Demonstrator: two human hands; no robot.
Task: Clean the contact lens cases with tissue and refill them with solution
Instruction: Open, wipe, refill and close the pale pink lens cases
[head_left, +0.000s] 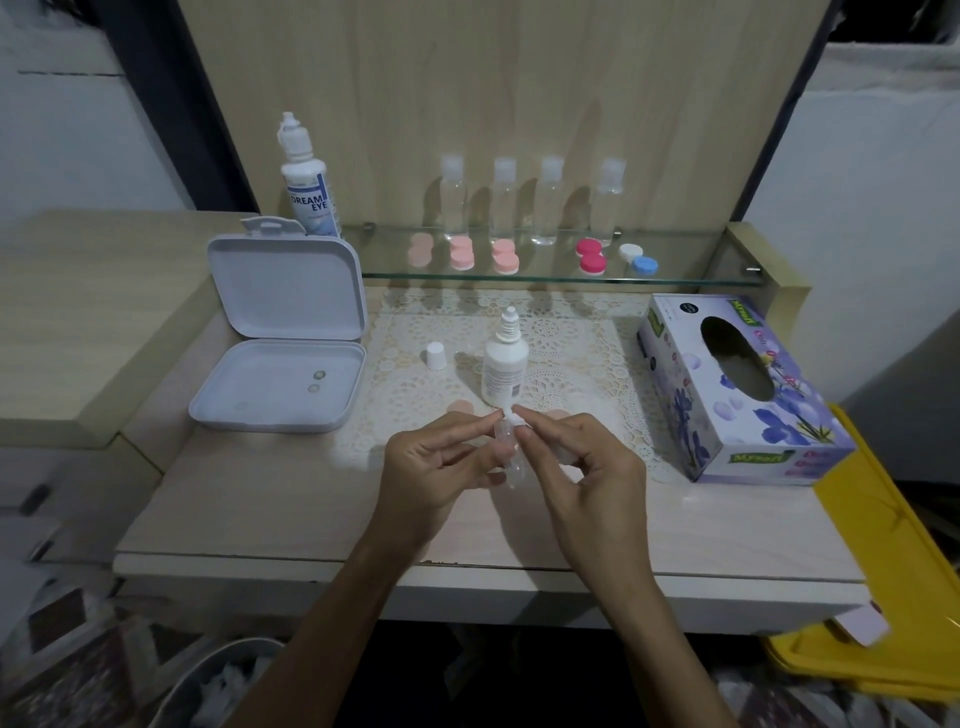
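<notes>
My left hand (436, 465) pinches a clear contact lens case (509, 449) and holds it upright above the table's lace mat. My right hand (582, 457) presses a small wad of white tissue (515, 418) onto the top of that case. Two pale pink caps (461, 406) lie on the mat just behind my hands. An uncapped white solution bottle (505, 369) stands behind them, with its white cap (435, 356) to its left.
A floral tissue box (737, 389) lies at the right. An open white box (283, 332) holding two lenses (317, 380) sits at the left, with a Dream Eye bottle (309, 182) behind it. The glass shelf (675, 275) carries several lens cases and clear bottles. A bin sits below left.
</notes>
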